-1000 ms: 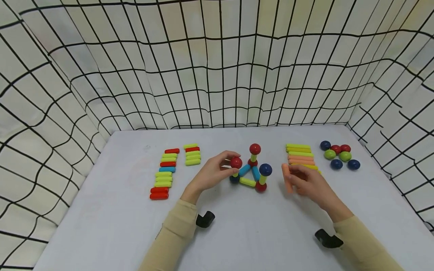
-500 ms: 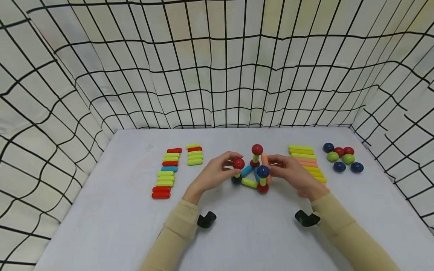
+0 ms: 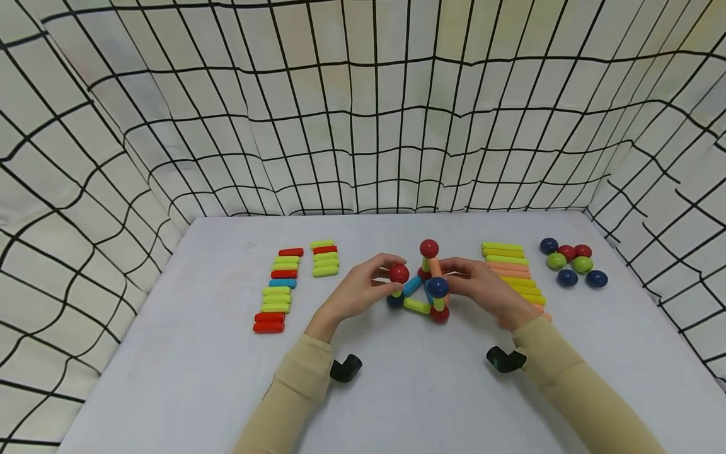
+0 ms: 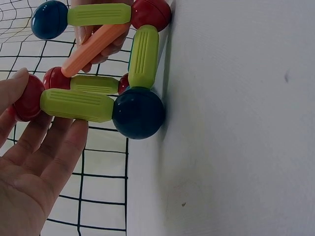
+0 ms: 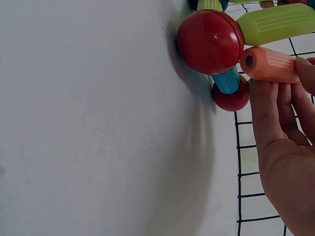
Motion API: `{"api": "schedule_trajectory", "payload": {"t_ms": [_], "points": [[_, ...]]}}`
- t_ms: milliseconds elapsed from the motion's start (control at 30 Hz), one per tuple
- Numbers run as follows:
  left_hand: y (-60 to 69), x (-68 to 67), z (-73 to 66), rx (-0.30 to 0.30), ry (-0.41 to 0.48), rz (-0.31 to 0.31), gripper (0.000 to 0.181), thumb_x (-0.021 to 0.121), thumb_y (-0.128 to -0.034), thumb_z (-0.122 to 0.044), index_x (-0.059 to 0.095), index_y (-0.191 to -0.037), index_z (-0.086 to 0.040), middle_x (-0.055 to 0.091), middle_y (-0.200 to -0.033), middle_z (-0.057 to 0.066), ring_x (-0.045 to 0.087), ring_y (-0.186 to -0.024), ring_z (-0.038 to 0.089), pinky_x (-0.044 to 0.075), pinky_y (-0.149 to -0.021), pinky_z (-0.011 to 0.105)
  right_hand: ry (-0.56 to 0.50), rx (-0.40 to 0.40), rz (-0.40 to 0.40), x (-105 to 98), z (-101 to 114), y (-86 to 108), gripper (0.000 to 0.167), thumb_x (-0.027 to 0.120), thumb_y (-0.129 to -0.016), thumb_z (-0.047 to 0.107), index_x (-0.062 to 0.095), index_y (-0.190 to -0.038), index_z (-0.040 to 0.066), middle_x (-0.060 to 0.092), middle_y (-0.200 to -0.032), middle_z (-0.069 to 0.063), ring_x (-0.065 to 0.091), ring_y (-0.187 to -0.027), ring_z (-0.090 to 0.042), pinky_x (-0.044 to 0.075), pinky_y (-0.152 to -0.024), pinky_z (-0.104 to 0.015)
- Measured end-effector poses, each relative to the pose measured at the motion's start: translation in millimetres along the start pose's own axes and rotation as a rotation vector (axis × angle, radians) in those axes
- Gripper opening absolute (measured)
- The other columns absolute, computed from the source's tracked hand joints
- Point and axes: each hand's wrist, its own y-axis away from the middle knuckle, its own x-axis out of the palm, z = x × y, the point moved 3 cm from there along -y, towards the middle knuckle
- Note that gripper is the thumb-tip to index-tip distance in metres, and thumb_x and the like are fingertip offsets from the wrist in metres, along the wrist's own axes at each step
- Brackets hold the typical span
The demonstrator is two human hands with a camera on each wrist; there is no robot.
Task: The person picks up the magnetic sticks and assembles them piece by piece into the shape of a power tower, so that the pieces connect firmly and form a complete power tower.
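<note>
A frame of balls and short rods stands on the table between the hands: a triangular base with three yellow-green posts. My left hand [image 3: 356, 290] grips the red ball [image 3: 399, 273] atop the left post, thumb on one side and fingers on the other. Below that post is a dark blue ball [image 4: 139, 113]. My right hand [image 3: 484, 287] pinches an orange rod [image 4: 93, 49], slanted between the far post with its red top ball [image 3: 429, 248] and the near right post with its blue top ball [image 3: 438, 287]. The rod's lower end is close against the bottom red ball [image 5: 210, 42]; contact is unclear.
Rows of short red, yellow-green and blue rods [image 3: 275, 299] lie at the left. Longer yellow and orange rods [image 3: 518, 282] lie right of the frame, partly behind the right hand. Loose balls [image 3: 567, 277] sit far right. Black-gridded white netting [image 3: 363, 151] encloses the table.
My right hand has carried the orange rod leftward from beside the long rods to the frame, where it now slants between two posts. The left hand keeps its hold on the red ball.
</note>
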Motion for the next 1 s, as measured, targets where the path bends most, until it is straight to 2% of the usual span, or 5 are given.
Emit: {"api": "schedule_trajectory", "payload": {"t_ms": [267, 467, 633, 767, 1000], "points": [[0.3, -0.5, -0.1, 0.015, -0.004, 0.006, 0.043, 0.069, -0.0924, -0.014, 0.054, -0.133, -0.012, 0.06, -0.127, 0.003, 0.059, -0.114, 0.021, 0.05, -0.096, 0.033, -0.036, -0.043, 0.016, 4.3, -2.3, -6.5, 0.056, 0.071, -0.085, 0.051, 0.056, -0.132, 0.025, 0.058, -0.133, 0.005, 0.049, -0.124, -0.025, 0.038, -0.106, -0.048], [0.7, 0.9, -0.5, 0.012, -0.003, 0.012, 0.044, 0.068, -0.0928, -0.015, 0.053, -0.134, -0.008, 0.059, -0.128, 0.005, 0.058, -0.115, 0.023, 0.051, -0.094, 0.034, -0.044, -0.061, 0.025, 4.1, -5.0, -5.7, 0.057, 0.072, -0.085, 0.048, 0.055, -0.134, 0.023, 0.059, -0.134, 0.005, 0.047, -0.126, -0.025, 0.037, -0.106, -0.049], [0.4, 1.8, -0.2, 0.013, 0.007, 0.019, 0.045, 0.068, -0.0922, -0.012, 0.053, -0.134, -0.01, 0.059, -0.128, 0.005, 0.058, -0.115, 0.022, 0.051, -0.095, 0.034, 0.079, -0.054, 0.014, 0.1, -4.4, 7.0, 0.043, 0.068, -0.092, 0.034, 0.056, -0.131, 0.021, 0.06, -0.128, 0.0, 0.05, -0.12, -0.025, 0.039, -0.104, -0.05], [0.1, 2.4, 2.9, -0.027, -0.017, 0.018, 0.048, 0.07, -0.0903, -0.01, 0.051, -0.134, -0.011, 0.061, -0.125, 0.005, 0.059, -0.115, 0.022, 0.051, -0.094, 0.035, 0.216, -0.148, 0.03, 1.6, -0.8, 18.5, 0.035, 0.068, -0.091, 0.017, 0.055, -0.122, 0.009, 0.06, -0.109, -0.008, 0.054, -0.104, -0.027, 0.049, -0.09, -0.036], [-0.2, 6.9, 19.0, -0.163, -0.167, 0.066, 0.038, 0.069, -0.0912, -0.014, 0.056, -0.127, -0.011, 0.064, -0.118, 0.005, 0.06, -0.113, 0.022, 0.049, -0.096, 0.039, 0.366, -0.328, -0.026, 15.0, 2.6, 26.3, 0.039, 0.079, -0.083, 0.025, 0.059, -0.114, 0.012, 0.055, -0.092, -0.004, 0.054, -0.086, -0.021, 0.049, -0.071, -0.023]]}}
